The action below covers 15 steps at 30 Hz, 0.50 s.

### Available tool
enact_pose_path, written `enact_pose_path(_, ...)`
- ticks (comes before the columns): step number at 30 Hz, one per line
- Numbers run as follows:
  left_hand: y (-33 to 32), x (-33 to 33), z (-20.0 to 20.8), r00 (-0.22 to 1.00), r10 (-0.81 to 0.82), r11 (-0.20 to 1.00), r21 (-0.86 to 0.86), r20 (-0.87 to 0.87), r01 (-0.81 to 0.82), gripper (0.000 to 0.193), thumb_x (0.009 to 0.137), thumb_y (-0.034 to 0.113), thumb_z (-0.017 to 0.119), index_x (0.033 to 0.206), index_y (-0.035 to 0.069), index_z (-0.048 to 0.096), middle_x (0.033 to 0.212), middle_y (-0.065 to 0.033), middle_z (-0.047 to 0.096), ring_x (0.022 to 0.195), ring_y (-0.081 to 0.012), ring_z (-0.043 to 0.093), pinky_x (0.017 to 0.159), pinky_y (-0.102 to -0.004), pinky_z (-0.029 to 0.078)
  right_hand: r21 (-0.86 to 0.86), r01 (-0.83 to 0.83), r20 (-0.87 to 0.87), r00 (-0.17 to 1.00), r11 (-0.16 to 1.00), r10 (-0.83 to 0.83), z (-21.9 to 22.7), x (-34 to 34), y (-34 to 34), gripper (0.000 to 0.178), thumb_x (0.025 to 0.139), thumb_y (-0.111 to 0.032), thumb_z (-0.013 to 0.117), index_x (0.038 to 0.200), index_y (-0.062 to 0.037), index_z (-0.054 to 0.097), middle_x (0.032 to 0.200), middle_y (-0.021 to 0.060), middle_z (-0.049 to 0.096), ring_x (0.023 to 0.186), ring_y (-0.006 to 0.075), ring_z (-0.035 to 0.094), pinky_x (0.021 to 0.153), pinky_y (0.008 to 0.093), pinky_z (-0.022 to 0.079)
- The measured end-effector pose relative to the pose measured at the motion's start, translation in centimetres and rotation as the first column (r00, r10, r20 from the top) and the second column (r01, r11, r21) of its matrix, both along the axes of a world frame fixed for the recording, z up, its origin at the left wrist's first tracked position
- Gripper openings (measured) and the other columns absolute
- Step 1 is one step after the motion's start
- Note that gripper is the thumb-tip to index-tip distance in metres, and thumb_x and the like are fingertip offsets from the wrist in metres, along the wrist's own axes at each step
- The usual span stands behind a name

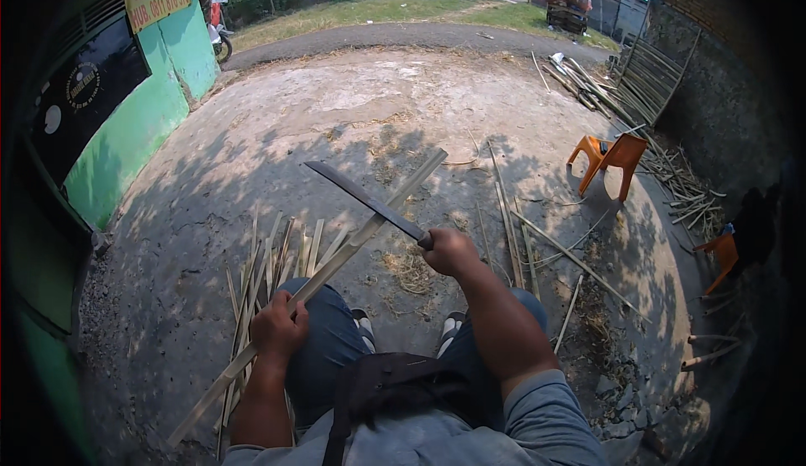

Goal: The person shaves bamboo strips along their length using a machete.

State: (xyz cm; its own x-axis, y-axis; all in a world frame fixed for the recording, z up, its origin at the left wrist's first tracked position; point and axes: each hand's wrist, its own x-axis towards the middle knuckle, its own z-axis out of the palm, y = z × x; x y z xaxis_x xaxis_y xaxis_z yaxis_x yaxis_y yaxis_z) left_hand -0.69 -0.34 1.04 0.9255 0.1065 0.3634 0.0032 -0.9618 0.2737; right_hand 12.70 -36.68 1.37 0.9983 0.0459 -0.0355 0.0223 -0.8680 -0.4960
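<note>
Concrete yard (302, 101); left hand (279, 327) clasps bamboo strip (334, 264); extended right hand (452, 253) clenches machete (366, 199).

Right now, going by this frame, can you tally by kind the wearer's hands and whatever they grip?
Hands: 2 (left hand, right hand)
Machete: 1, in the right hand
Bamboo strip: 1, in the left hand
Total: 4
</note>
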Motion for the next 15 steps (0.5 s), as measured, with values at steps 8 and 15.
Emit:
enact_pose_path(8,0.6,1.1,0.2,1.000,0.007,1.000,-0.025,0.007,-0.007,0.031,0.096,0.037,0.065,0.108,0.009,0.065,0.083,-0.0203,0.074,0.078,-0.0459,0.073,0.073,-0.0577,0.057,-0.226,-0.333,0.018,0.938,0.915,0.346,0.9,-2.1,4.9,0.016,0.092,-0.027,0.067,0.097,-0.0156,0.077,0.098,0.0153,0.077,0.097,0.0368,0.076,0.086,0.0522,0.060)
enact_pose_path(15,0.5,-0.2,0.8,1.000,0.022,0.997,-0.075,0.000,-0.022,0.031,0.097,0.037,0.064,0.110,0.009,0.064,0.084,-0.0206,0.075,0.080,-0.0459,0.074,0.074,-0.0578,0.058,-0.008,-0.156,0.077,0.985,0.988,0.156,2.0,-0.1,2.3,0.024,0.098,-0.034,0.064,0.100,-0.0146,0.078,0.100,0.0164,0.078,0.099,0.0396,0.074,0.087,0.0525,0.059)
